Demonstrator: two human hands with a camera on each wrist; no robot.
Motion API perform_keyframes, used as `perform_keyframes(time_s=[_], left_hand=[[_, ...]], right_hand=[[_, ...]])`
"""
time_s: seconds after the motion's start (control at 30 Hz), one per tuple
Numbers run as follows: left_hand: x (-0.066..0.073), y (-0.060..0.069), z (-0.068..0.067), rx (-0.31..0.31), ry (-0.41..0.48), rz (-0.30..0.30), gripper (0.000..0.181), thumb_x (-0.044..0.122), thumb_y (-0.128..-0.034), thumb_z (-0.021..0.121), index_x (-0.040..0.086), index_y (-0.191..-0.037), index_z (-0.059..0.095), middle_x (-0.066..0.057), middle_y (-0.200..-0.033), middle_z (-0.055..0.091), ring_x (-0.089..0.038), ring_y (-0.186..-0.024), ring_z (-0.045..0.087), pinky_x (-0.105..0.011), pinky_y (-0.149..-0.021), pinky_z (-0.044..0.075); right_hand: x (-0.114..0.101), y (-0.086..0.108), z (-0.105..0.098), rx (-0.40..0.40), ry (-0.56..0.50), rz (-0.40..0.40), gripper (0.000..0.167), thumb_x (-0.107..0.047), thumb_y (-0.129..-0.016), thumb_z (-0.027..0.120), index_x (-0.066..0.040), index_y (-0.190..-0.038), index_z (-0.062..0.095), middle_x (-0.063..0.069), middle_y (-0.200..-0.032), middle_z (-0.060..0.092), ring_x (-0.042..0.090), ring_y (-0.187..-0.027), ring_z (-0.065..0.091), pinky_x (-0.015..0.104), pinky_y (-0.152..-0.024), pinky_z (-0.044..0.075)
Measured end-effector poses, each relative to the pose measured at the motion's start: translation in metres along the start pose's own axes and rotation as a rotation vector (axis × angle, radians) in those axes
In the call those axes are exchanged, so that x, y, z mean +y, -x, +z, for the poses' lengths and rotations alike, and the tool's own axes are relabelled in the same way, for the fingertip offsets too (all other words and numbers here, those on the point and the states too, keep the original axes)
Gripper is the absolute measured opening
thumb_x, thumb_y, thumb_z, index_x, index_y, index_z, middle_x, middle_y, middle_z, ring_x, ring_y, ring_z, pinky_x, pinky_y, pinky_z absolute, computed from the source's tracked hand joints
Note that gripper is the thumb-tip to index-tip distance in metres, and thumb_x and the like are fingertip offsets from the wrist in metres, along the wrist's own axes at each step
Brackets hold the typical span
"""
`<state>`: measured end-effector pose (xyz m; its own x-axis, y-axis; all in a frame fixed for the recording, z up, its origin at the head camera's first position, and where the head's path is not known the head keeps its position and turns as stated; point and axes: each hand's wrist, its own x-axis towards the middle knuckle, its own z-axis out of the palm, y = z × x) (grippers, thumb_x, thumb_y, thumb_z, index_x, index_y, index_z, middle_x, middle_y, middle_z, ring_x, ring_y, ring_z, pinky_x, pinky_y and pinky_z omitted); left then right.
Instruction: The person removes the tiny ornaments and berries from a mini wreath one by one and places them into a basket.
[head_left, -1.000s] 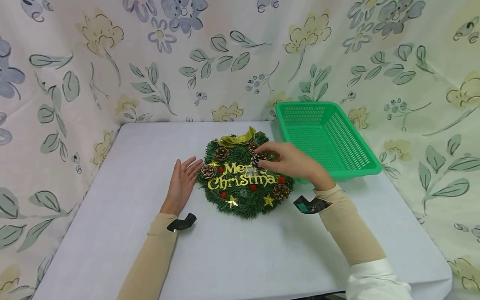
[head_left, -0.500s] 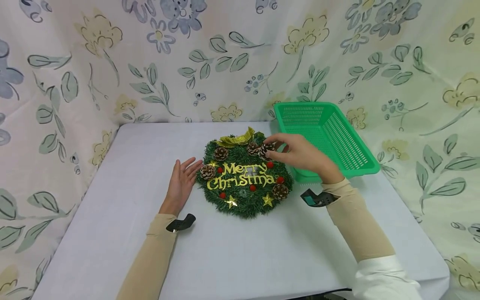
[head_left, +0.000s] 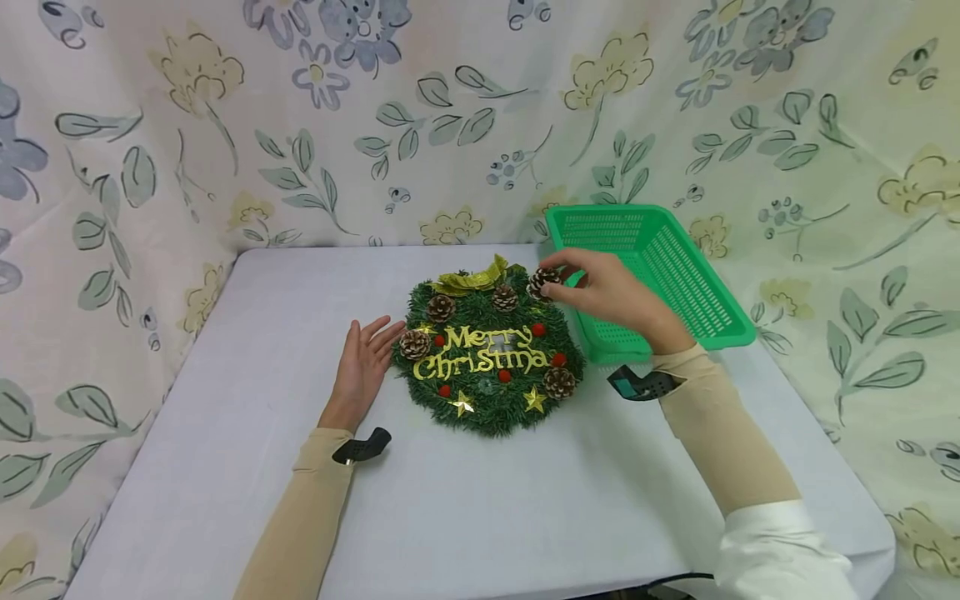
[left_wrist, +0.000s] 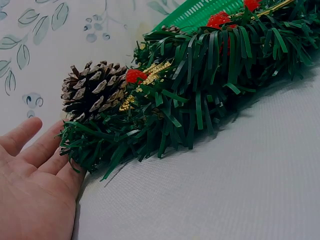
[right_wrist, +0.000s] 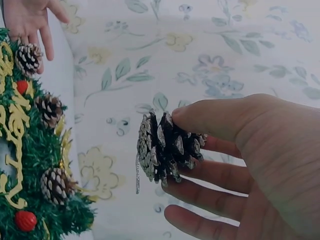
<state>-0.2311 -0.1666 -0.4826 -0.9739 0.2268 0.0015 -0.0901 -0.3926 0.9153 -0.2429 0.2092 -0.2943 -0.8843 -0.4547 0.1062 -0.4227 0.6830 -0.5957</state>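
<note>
A green Christmas wreath [head_left: 487,408] with gold "Merry Christma" lettering [head_left: 483,352], red berries, gold stars and pinecones lies on the table. My right hand [head_left: 611,287] pinches a loose pinecone [right_wrist: 167,150] between thumb and fingers, held above the wreath's upper right edge. A short silvery wire hangs from this pinecone in the right wrist view. My left hand [head_left: 362,371] has its fingers extended, palm up, with the fingertips touching the wreath's left edge. Close to those fingertips sits another pinecone [left_wrist: 95,90] on the wreath.
A green plastic basket [head_left: 705,287] stands at the back right, just behind my right hand. White cloth [head_left: 480,508] covers the table. A floral curtain [head_left: 300,125] hangs behind the table and at its sides.
My right hand has carried the pinecone up and to the right, from over the lettering to the wreath's upper right edge near the basket. The left hand has stayed in place.
</note>
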Motion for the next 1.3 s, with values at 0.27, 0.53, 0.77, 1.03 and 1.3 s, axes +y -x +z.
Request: perform_keyframes(time_s=[0.27,0.53,0.77,1.03,1.3], left_hand=[[-0.001,0.000,-0.001,-0.005,-0.009,0.002,0.077,0.060,-0.1078,0.013,0.006,-0.162,0.015,-0.021,-0.167,0.025,-0.027,-0.157,0.021,-0.045,-0.131,0.003],[0.000,0.001,-0.001,-0.004,-0.012,0.001,0.074,0.056,-0.1091,0.011,0.005,-0.162,0.015,-0.021,-0.166,0.026,-0.028,-0.157,0.021,-0.045,-0.131,0.004],[-0.001,0.001,-0.002,-0.004,-0.021,0.003,0.077,0.059,-0.1079,0.014,0.006,-0.162,0.015,-0.020,-0.166,0.027,-0.028,-0.157,0.021,-0.046,-0.131,0.003],[-0.002,0.000,-0.003,-0.009,-0.016,0.006,0.077,0.060,-0.1079,0.014,0.006,-0.162,0.015,-0.021,-0.167,0.026,-0.027,-0.158,0.020,-0.045,-0.131,0.002],[-0.002,-0.001,-0.002,-0.001,-0.007,0.006,0.074,0.056,-0.1092,0.012,0.005,-0.162,0.015,-0.021,-0.166,0.027,-0.028,-0.157,0.021,-0.045,-0.131,0.002]], right_hand=[[0.004,-0.006,-0.010,0.031,0.025,0.058,0.037,-0.032,-0.100,0.067,-0.020,-0.135,0.062,0.004,-0.129,0.065,0.022,-0.114,0.061,0.046,-0.093,0.054],[0.015,-0.011,-0.018,0.073,0.035,0.100,0.041,-0.037,-0.101,0.064,-0.018,-0.136,0.061,0.005,-0.128,0.065,0.024,-0.116,0.061,0.049,-0.096,0.052],[0.019,-0.013,-0.025,0.113,0.026,0.154,0.042,-0.038,-0.100,0.064,-0.018,-0.137,0.061,0.009,-0.128,0.066,0.029,-0.117,0.062,0.050,-0.090,0.053],[0.026,-0.017,-0.034,0.142,0.037,0.188,0.043,-0.037,-0.101,0.063,-0.016,-0.139,0.059,0.012,-0.132,0.063,0.030,-0.122,0.058,0.052,-0.094,0.050],[0.033,-0.019,-0.040,0.145,0.060,0.210,0.046,-0.036,-0.102,0.061,-0.011,-0.141,0.057,0.014,-0.136,0.062,0.032,-0.124,0.057,0.055,-0.096,0.049]])
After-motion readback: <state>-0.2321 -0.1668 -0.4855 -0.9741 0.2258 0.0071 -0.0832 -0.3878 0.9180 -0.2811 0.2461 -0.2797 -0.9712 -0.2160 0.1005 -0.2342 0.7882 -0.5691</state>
